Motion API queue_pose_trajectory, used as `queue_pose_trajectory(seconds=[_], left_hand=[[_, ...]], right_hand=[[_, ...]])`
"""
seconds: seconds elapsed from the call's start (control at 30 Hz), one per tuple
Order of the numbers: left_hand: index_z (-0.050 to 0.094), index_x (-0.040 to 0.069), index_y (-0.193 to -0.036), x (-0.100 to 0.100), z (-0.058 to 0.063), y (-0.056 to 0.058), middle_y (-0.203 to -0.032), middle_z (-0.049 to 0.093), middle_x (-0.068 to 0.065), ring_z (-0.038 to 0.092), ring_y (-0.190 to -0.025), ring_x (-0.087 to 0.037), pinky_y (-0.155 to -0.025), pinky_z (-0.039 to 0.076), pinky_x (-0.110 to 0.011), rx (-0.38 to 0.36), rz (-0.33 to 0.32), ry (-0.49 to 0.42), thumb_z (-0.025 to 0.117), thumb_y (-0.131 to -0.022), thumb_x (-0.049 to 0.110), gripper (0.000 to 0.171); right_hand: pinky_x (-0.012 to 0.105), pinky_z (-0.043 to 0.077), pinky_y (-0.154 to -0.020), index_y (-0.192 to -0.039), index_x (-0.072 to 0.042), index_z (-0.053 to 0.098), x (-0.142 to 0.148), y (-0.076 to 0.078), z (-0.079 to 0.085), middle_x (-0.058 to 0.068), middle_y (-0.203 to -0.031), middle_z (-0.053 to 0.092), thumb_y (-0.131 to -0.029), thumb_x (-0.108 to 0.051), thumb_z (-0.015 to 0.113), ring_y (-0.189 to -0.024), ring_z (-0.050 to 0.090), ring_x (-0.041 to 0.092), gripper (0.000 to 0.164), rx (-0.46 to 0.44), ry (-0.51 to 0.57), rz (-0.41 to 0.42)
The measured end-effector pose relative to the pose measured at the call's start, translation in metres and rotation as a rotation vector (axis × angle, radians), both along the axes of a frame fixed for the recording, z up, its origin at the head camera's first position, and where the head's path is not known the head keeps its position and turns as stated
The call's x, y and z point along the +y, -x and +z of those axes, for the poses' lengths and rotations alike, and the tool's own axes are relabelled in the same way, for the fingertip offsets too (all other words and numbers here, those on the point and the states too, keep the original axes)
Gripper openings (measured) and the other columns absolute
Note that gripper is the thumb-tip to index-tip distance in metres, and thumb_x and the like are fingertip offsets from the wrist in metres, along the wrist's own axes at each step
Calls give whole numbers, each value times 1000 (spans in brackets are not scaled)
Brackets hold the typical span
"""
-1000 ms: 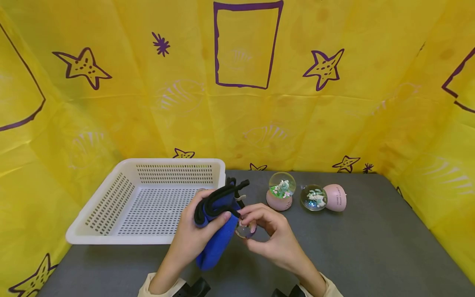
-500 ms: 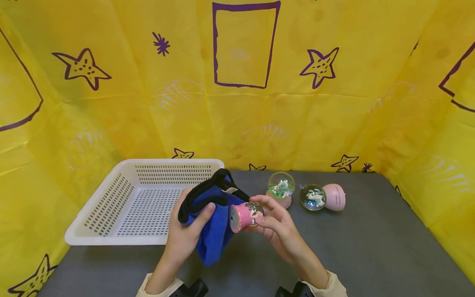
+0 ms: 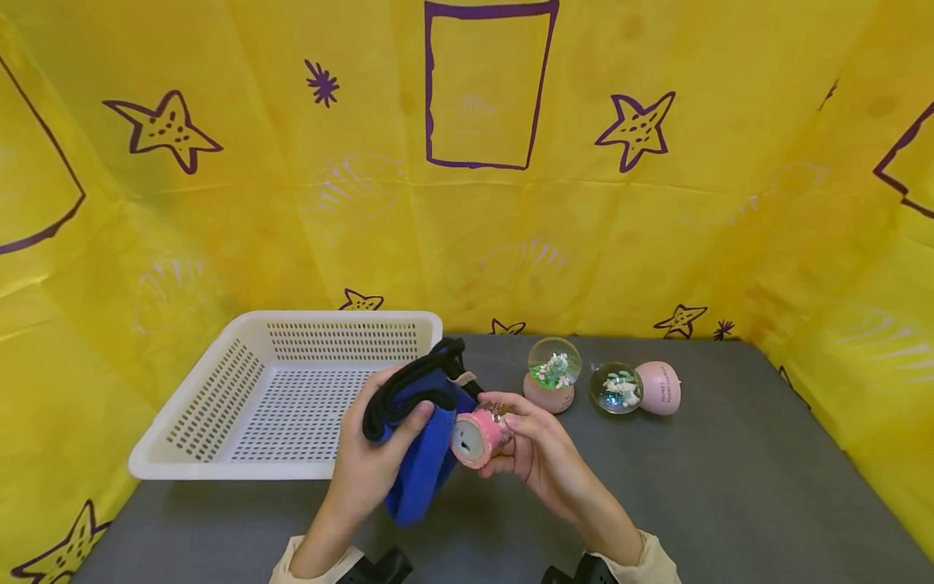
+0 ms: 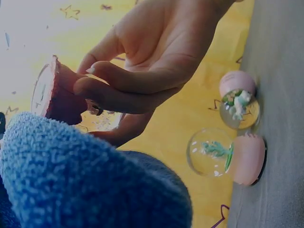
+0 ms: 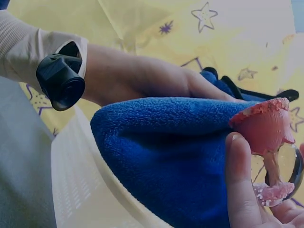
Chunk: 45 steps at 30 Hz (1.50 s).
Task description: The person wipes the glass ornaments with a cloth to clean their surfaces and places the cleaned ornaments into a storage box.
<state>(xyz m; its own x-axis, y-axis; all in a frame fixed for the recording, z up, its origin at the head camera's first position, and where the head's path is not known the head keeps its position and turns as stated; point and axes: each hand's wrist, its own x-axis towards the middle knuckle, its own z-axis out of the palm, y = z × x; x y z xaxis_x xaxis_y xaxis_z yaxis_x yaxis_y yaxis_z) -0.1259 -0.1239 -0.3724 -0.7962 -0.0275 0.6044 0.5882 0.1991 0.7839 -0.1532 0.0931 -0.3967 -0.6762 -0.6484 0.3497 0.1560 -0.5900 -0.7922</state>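
My left hand point(image 3: 368, 466) grips a folded blue towel point(image 3: 417, 483) with black edging, its thumb laid over the front. Beside it, my right hand point(image 3: 547, 458) holds a small snow globe by its glass dome. The globe's pink base point(image 3: 474, 439) points left and towards the head camera, showing its pale round underside, close against the towel. In the right wrist view the globe hangs upside down, its pink base point(image 5: 266, 126) uppermost and the clear dome below, partly hidden by fingers. Blue terry towel point(image 4: 90, 175) fills the lower left wrist view.
A white perforated basket point(image 3: 241, 470) stands on the left of the dark grey table point(image 3: 730, 487). Right of centre, one pink-based snow globe point(image 3: 550, 393) stands upright, and another snow globe point(image 3: 659, 389) lies on its side. Yellow patterned cloth point(image 3: 481, 219) hangs around the table.
The right hand has turned the globe: its dome showed low a second ago, then its base pointed left, now the underside faces the head camera more. The towel shifted left, then slightly back right.
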Motion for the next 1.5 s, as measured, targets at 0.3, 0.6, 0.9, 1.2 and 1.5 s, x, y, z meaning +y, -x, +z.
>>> queue_pose_trajectory(seconds=[0.3, 0.6, 0.9, 1.2, 1.5], left_hand=[[56, 9, -131, 1, -3, -3, -122, 62, -4, 59, -110, -12, -95, 48, -23, 16, -152, 127, 75, -82, -5, 54], [60, 3, -126, 2, -3, 1, -118, 66, 3, 63, -107, -8, -92, 50, -18, 66, 0, 19, 68, -86, -9, 42], [54, 4, -131, -6, -3, 0, -124, 62, 1, 60, -109, -10, -93, 50, -20, -30, -134, 74, 64, -90, -7, 44], [52, 16, -135, -6, -3, -2, -124, 60, -6, 62, -105, -12, -89, 54, -27, -92, -138, 162, 64, -93, 1, 46], [57, 17, -130, -7, 3, 0, -120, 65, -2, 63, -102, -12, -88, 53, -24, -166, -74, 111, 65, -94, 5, 38]], right_hand=[[26, 59, -82, -134, -10, 50, 0, 0, -2, 2, -108, 72, -109, -13, 30, -94, 72, 12, 32, 57, -40, -48], [26, 60, -79, -129, -11, 49, 1, -4, -1, 3, -105, 71, -104, -5, 44, -89, 74, 14, 25, 58, -79, -107], [27, 60, -79, -118, -13, 54, -3, -9, 1, 3, -115, 59, -90, 3, 65, -79, 70, 11, 34, 128, -184, -387], [27, 59, -81, -112, 4, 53, -4, -7, -1, 3, -128, 62, -79, 10, 76, -103, 68, 13, 41, 372, -282, -465], [24, 56, -80, -105, 7, 52, -3, -5, -2, 3, -128, 64, -75, 19, 72, -108, 67, 12, 38, 535, -245, -530]])
